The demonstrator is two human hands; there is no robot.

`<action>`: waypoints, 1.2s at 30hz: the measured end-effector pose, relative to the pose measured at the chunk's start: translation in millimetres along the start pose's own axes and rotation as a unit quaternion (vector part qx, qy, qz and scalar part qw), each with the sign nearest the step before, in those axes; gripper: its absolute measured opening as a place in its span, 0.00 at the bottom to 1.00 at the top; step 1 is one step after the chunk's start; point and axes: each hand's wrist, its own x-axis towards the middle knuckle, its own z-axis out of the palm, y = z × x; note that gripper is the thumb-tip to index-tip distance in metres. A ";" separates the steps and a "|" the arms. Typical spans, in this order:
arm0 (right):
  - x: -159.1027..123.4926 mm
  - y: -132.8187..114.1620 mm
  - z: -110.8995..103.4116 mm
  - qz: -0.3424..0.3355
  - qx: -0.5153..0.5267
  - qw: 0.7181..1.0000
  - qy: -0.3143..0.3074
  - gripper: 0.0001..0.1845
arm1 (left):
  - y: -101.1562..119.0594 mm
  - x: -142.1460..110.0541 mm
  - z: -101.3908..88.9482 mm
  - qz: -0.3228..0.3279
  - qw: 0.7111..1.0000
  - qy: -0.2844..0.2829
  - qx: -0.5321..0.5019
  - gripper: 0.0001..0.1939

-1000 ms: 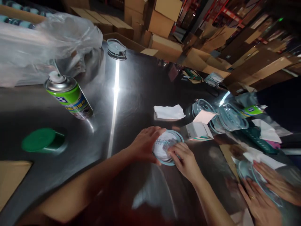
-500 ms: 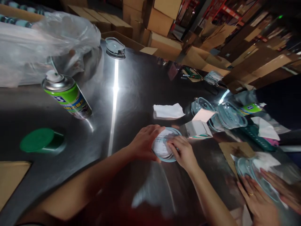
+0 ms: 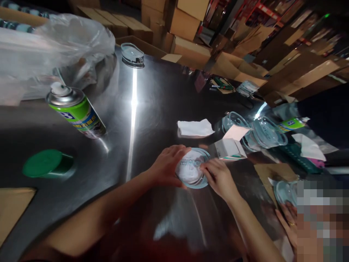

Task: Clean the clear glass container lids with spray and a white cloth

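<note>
The fingers of the left hand point(image 3: 167, 165) curled firmly round the left edge of the round clear lid point(image 3: 189, 169), just below the centre of the frame, and there was the right hand point(image 3: 220, 178) on the other side! Its fingertips were bunched together against the lid's right part; whether anything sat between them, one could not tell. The lid lay low over the shiny dark table point(image 3: 160, 94), greenish lettering and a whitish face showing between the hands.

Just above it, a folded white paper point(image 3: 195, 128) lay flat, and to the upper right of the lid stood a small open box point(image 3: 230, 149), flap up, with clear containers point(image 3: 268, 133) close behind. Over on the left, a green spray can point(image 3: 79, 112) stood with its white nozzle on top, and below it sat a green cap point(image 3: 43, 163). A crumpled plastic bag point(image 3: 54, 58) filled the upper left, another clear lid point(image 3: 132, 52) rested near the table's far edge, and cardboard boxes point(image 3: 188, 22) crowded the top. And at the lower right, another person's hand point(image 3: 289, 218) touched a clear piece point(image 3: 285, 193) beside brown cardboard point(image 3: 272, 171), partly lost in blocky blur.
</note>
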 end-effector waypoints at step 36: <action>-25.3 -54.4 -17.2 0.283 0.634 0.646 0.319 0.15 | 19.6 -0.3 -15.3 0.008 1.000 -0.022 0.000 0.61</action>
